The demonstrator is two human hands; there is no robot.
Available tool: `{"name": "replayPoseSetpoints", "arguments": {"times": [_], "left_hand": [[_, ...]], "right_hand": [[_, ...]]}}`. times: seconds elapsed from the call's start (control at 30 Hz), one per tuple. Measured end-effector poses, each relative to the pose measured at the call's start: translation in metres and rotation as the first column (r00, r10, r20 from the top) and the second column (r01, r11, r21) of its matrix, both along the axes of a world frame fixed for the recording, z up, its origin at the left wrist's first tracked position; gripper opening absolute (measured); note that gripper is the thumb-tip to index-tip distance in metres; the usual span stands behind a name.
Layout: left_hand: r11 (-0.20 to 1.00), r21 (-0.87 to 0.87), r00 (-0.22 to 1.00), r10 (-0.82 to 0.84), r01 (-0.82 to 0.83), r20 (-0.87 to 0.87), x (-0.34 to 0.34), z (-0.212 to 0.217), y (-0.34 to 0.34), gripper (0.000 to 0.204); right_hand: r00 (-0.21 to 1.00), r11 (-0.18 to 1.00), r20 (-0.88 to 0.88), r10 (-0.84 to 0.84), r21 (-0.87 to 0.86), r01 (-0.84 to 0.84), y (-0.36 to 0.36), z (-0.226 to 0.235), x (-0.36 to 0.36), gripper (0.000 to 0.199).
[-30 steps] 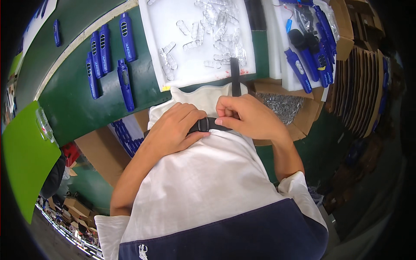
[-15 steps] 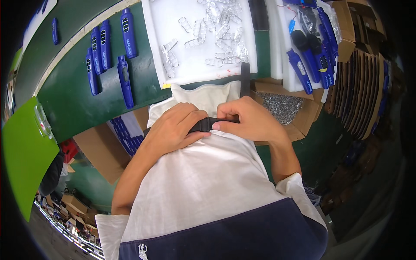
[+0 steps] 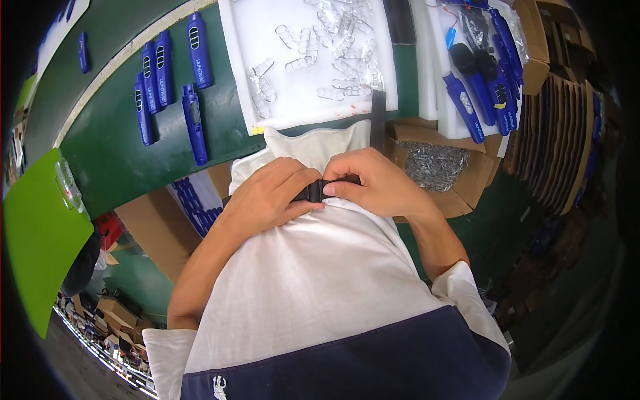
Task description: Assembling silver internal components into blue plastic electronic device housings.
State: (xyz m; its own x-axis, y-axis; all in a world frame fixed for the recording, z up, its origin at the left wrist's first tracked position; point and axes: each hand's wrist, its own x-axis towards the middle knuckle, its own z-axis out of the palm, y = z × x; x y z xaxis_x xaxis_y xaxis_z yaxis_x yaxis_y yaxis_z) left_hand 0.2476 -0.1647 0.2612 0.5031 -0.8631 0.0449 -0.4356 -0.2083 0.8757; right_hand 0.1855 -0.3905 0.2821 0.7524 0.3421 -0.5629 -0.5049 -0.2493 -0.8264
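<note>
A black strap with a buckle (image 3: 315, 191) runs across the front of my white shirt (image 3: 293, 267). My left hand (image 3: 270, 197) is closed round the buckle's left side, its fingers bent over the strap. My right hand (image 3: 367, 179) pinches the strap just right of the buckle between thumb and forefinger. The two hands almost meet at the buckle. A longer black strip (image 3: 377, 120) stands up from the shirt's far edge toward the tray. My palms hide the rest of the strap.
On the green table (image 3: 120, 167), blue handle-shaped casings (image 3: 195, 127) lie at the left. A white tray (image 3: 250, 100) holds several clear plastic pieces. At the right stand a carton of small metal parts (image 3: 433, 163), more blue casings (image 3: 463, 110) and stacked cardboard dividers (image 3: 550, 147).
My right hand has shifted slightly left along the strap, closer to the buckle. The left hand stays in place on the buckle.
</note>
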Motion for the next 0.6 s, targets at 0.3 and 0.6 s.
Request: {"name": "replayPoseSetpoints", "arguments": {"times": [0.3,0.6], "left_hand": [[1.0,0.014,1.0,-0.004,0.004,-0.005,0.001,0.001,-0.001,0.043],[1.0,0.008,1.0,0.019,-0.019,0.009,-0.001,0.0,-0.002,0.042]], "right_hand": [[0.988,0.999,-0.145,-0.051,-0.018,0.049,0.0,0.008,0.003,0.009],[0.98,0.994,-0.173,-0.099,0.017,0.104,-0.001,0.008,0.007,0.007]]}}
